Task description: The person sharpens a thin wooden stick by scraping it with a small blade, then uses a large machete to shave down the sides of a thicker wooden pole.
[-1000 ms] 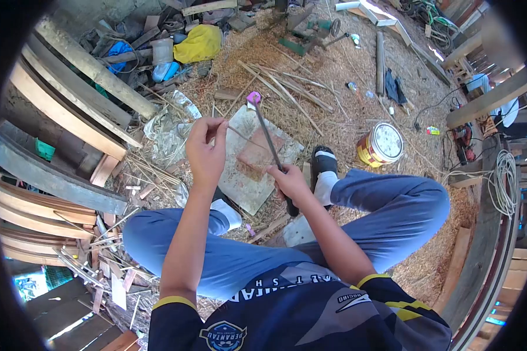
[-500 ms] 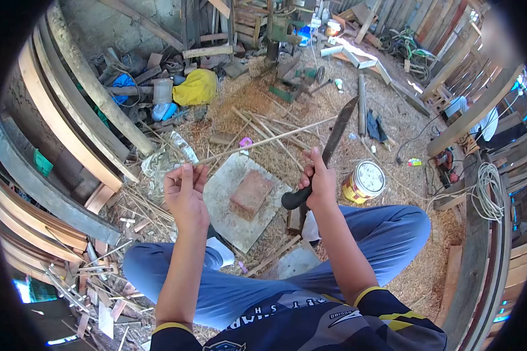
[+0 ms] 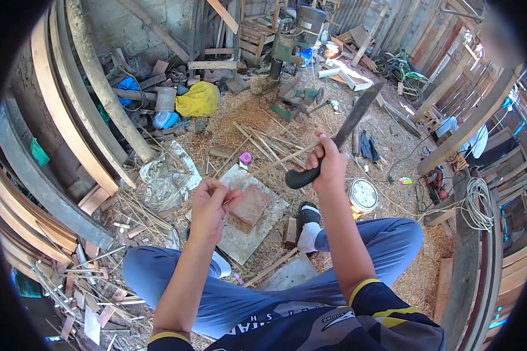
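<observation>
My right hand [image 3: 332, 167] is wrapped round the black handle of a machete [image 3: 359, 114], its long dark blade slanting up and to the right. My left hand [image 3: 209, 212] is closed in a pinch at the near end of a thin pale wooden stick [image 3: 281, 160]. The stick is blurred and runs up to the right, its far end close to the right hand and the machete. Below the hands, a reddish brick [image 3: 253, 205] lies on a flat grey slab [image 3: 240, 248] between my legs.
A paint can [image 3: 363, 197] stands by my right knee, and a pink tape measure [image 3: 245, 158] lies beyond the slab. Loose sticks [image 3: 263, 137] litter the shavings. Curved timbers [image 3: 70, 111] lean at left; a yellow sack [image 3: 197, 99] and a coiled rope [image 3: 480, 205] lie farther off.
My left hand has moved down and right, turning inward, with the stick. The machete in my right hand has shifted slightly up and right. The view has tilted up a little.
</observation>
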A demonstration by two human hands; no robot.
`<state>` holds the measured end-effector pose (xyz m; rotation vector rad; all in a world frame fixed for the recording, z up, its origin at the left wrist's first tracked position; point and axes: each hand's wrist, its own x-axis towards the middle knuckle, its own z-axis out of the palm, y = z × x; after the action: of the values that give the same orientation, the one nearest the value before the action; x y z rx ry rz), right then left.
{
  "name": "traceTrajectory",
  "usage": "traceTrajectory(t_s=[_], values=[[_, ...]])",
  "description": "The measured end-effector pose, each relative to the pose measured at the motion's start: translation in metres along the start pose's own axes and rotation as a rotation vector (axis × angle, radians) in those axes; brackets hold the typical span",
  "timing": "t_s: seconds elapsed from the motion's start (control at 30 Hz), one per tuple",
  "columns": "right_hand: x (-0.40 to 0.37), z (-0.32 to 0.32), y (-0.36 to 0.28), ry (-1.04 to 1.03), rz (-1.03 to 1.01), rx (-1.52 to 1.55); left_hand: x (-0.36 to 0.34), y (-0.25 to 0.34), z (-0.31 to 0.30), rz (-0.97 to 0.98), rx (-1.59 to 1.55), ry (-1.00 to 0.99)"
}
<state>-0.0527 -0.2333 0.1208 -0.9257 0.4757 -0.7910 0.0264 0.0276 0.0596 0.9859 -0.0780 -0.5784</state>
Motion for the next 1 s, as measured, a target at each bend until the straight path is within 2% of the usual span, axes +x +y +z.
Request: traceTrajectory(t_s=[0.1, 0.2, 0.3, 0.4, 0.5, 0.57, 0.7, 0.8, 0.9, 1.0], values=[[0.002, 0.003, -0.025, -0.043, 0.022, -0.141, 0.009, -0.013, -0.006, 0.326, 0.554, -0.155], [0.001, 0.007, -0.046, -0.119, 0.066, -0.276, -0.009, 0.013, 0.024, 1.023, 1.273, -0.237], [-0.005, 0.012, -0.056, -0.152, 0.095, -0.323, -0.022, 0.005, 0.044, 0.359, 0.798, -0.413], [-0.009, 0.014, -0.067, -0.19, 0.117, -0.415, -0.013, -0.004, 0.056, 0.233, 0.844, -0.548], [-0.014, 0.016, -0.088, -0.181, 0.16, -0.507, -0.012, -0.011, 0.077, -0.028, 0.514, -0.474], [-0.015, 0.011, -0.105, -0.165, 0.182, -0.608, -0.01, -0.008, 0.085, -0.105, 0.403, -0.494], [-0.023, -0.001, -0.149, -0.216, 0.051, -0.738, -0.002, -0.007, 0.099, -0.239, 0.184, -0.552], [-0.013, -0.026, -0.175, -0.333, -0.056, -0.839, 0.002, -0.01, 0.109, -0.223, 0.178, -0.578], [-0.007, -0.054, -0.184, -0.356, -0.345, -1.165, 0.006, -0.016, 0.121, -0.161, 0.251, -0.579], [-0.008, -0.081, -0.187, -0.39, -0.395, -1.447, 0.012, -0.026, 0.132, -0.154, 0.271, -0.552]])
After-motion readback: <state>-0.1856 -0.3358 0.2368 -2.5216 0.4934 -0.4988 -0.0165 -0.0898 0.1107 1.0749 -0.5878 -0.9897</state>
